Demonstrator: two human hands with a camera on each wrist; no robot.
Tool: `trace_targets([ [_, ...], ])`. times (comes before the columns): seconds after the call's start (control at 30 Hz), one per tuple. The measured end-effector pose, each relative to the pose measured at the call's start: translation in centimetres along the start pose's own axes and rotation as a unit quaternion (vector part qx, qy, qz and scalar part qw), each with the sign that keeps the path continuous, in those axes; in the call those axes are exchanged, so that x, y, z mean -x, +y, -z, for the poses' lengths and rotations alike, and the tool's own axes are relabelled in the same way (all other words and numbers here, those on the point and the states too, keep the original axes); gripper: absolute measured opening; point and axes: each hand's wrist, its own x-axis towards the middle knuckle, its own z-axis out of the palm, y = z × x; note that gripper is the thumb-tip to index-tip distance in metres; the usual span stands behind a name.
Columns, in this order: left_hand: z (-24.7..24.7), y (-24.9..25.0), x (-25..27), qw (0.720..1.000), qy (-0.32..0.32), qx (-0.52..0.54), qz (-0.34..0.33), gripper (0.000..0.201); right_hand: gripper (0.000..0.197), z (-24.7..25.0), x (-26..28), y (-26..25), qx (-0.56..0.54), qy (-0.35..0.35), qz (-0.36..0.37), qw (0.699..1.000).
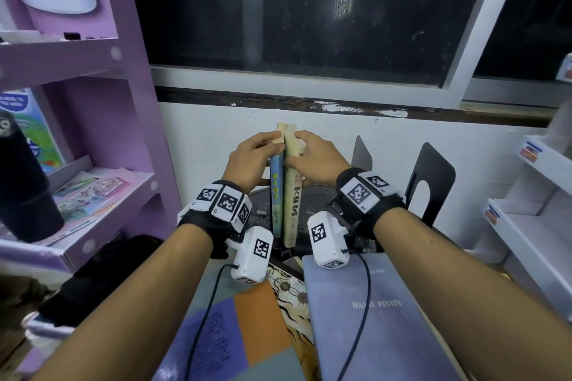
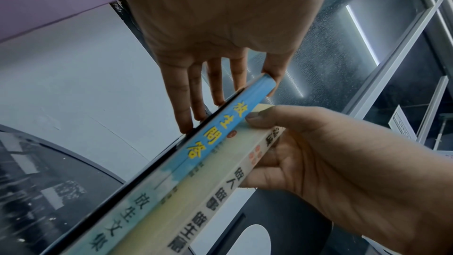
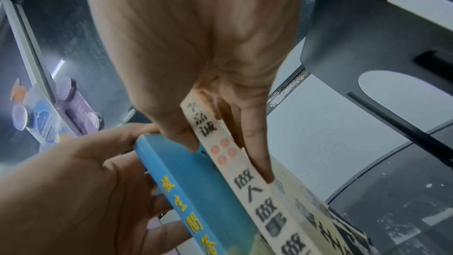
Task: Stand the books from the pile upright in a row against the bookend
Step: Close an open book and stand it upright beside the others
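Note:
Two books stand upright, spines toward me: a blue-spined book [image 1: 276, 195] and, touching its right side, a cream-spined book [image 1: 294, 204]. My left hand [image 1: 253, 158] holds the blue book [image 2: 220, 129] near its top, fingers [image 2: 186, 104] flat on its left side and thumb over the top edge. My right hand [image 1: 315, 158] pinches the cream book [image 3: 235, 162], thumb beside the spine and fingers on the right cover. A black bookend [image 1: 433, 182] stands apart to the right. A grey book [image 1: 371, 318], an orange-and-purple book [image 1: 232, 334] and a patterned book [image 1: 291, 303] lie flat in front.
A purple shelf unit [image 1: 108, 133] with a black bottle [image 1: 21, 182] stands at the left. White shelves [image 1: 532, 210] stand at the right. A second grey bookend [image 1: 362, 155] and the white wall under a dark window are right behind the books.

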Motion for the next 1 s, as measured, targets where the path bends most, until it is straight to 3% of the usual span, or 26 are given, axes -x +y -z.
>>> trace_targets([
  [0.2,0.0,-0.2,-0.3,1.000,0.004,0.009,-0.002,0.027,0.064,0.2,1.7,-0.6,-0.022,-0.063,-0.011,0.998],
  [0.33,0.2,-0.2,-0.2,1.000,0.006,0.012,-0.002,0.028,0.077,0.3,2.4,-1.0,-0.068,-0.093,-0.023,0.993],
  [0.47,0.1,-0.2,-0.2,1.000,-0.005,0.018,0.004,0.030,0.088,0.0,2.4,-1.2,-0.064,-0.083,-0.030,0.994],
  [0.83,-0.1,-0.3,-0.2,1.000,-0.001,-0.001,-0.002,0.029,0.079,-0.3,2.0,-0.6,-0.072,-0.064,-0.019,0.995],
  [1.0,-0.1,-0.3,-0.4,1.000,-0.002,-0.007,0.000,0.028,0.087,-0.3,2.1,-0.4,-0.065,-0.076,-0.023,0.995],
])
